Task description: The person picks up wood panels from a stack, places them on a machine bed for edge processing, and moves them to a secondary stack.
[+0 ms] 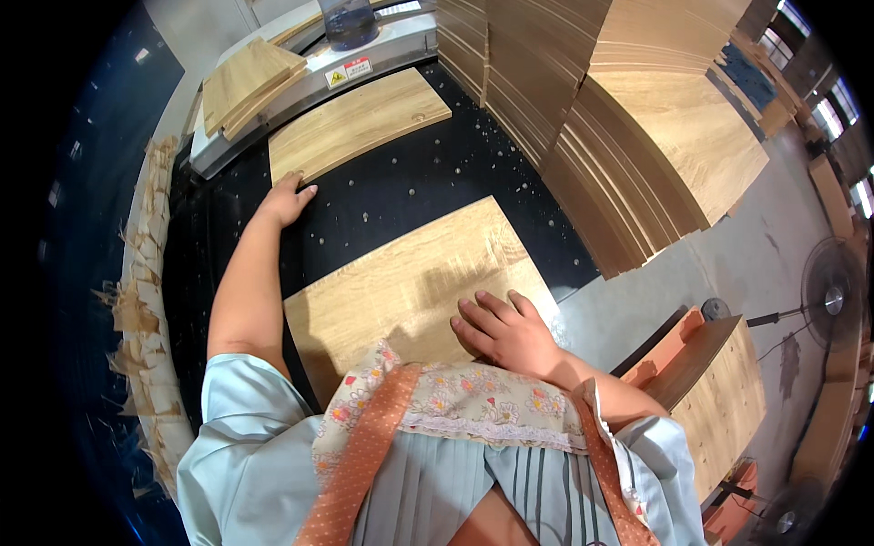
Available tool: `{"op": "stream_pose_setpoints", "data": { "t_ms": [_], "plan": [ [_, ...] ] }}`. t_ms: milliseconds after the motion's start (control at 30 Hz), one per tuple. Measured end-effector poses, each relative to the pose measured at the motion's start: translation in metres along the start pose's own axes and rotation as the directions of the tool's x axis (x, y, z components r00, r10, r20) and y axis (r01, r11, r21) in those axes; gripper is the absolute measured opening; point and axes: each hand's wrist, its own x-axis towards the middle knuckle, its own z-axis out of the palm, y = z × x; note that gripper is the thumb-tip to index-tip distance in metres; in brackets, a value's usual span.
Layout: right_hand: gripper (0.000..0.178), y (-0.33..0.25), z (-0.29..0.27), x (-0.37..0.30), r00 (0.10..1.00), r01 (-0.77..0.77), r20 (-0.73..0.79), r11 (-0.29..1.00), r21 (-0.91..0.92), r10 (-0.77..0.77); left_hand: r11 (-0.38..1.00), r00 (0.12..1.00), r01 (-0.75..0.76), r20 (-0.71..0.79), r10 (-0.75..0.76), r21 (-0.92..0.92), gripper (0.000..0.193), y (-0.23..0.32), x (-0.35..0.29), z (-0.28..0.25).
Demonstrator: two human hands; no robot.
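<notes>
Before me on a black table surface lies a wood-grain board point(401, 282), its near edge hidden behind my apron. My right hand point(510, 335) rests flat on it, fingers spread, casting a shadow on the grain. Farther off, a second wood-grain board point(360, 123) lies along the white machine. My left arm reaches out to it, and my left hand point(289, 200) touches its near left corner with the fingertips. The thumb stands apart from the fingers, pointing right. Neither hand is closed around anything.
Tall stacks of boards point(628, 173) border the table's right side. Several smaller boards point(250, 86) sit on the white machine point(401, 50) near a bottle-like clear container point(349, 23). Ragged tape strips point(137, 318) line the left edge. At right are a fan point(830, 300) and more boards point(724, 409).
</notes>
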Motion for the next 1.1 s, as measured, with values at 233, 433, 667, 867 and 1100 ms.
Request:
{"op": "stream_pose_setpoints", "data": {
  "t_ms": [233, 433, 667, 867, 1100],
  "plan": [
    [0.031, 0.02, -0.037, 0.018, 0.89, 0.305, -0.357, 0.952, 0.006, -0.283, 0.968, 0.988, -0.024, 0.145, 0.062, -0.25, 0.06, -0.029, -0.094, -0.021],
    [0.03, 0.031, -0.106, 0.037, 0.857, 0.321, -0.402, 0.944, -0.072, -0.322, 0.95, 0.996, -0.077, 0.012, 0.085, -0.302, 0.05, -0.052, -0.165, -0.008],
    [0.026, 0.033, -0.169, 0.093, 0.889, 0.052, -0.457, 0.986, 0.16, 0.028, 0.911, 0.985, -0.043, -0.17, -0.03, -0.411, 0.041, 0.002, -0.252, 0.022],
    [0.019, 0.091, -0.162, 0.166, 0.938, -0.066, -0.197, 0.703, 0.708, 0.286, 0.904, 0.979, -0.047, -0.201, -0.043, -0.425, 0.038, 0.068, -0.339, 0.018],
    [0.012, 0.108, -0.14, 0.219, 0.988, -0.072, -0.006, 0.499, 0.863, 0.153, 0.866, 0.982, -0.034, -0.178, -0.064, -0.499, 0.03, 0.084, -0.385, 0.018]
  ]
}}
